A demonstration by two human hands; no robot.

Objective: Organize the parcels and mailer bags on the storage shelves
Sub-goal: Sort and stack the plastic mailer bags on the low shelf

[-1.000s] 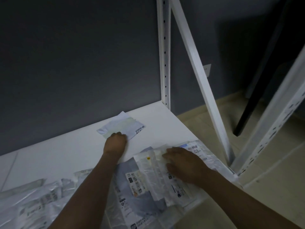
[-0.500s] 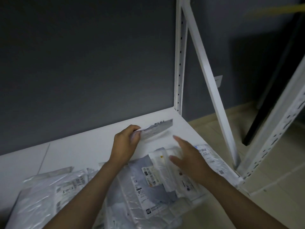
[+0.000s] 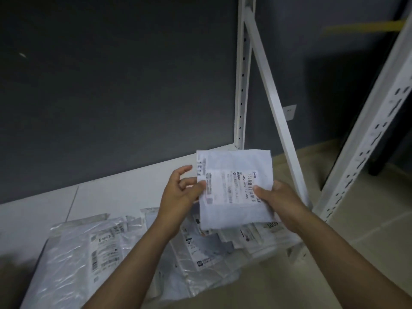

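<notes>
I hold a small white mailer bag (image 3: 236, 188) up in front of me, its shipping label with a barcode facing me. My left hand (image 3: 180, 195) pinches its left edge with thumb and fingers. My right hand (image 3: 278, 201) grips its right edge, thumb on the label. Below it, several grey and clear mailer bags (image 3: 200, 246) lie in a loose pile on the white shelf (image 3: 107, 197). A large clear plastic bag (image 3: 75, 259) with a label lies at the left of the pile.
White slotted shelf uprights (image 3: 242, 85) and a diagonal brace (image 3: 276, 112) stand at the shelf's right end. Another white upright (image 3: 370, 134) rises at the far right. A dark grey wall is behind the shelf, with a beige floor (image 3: 356, 219) to the right.
My left hand lifted the small white mailer off the back of the shelf and turned it label-up. My right hand left the pile and took the mailer's right edge.
</notes>
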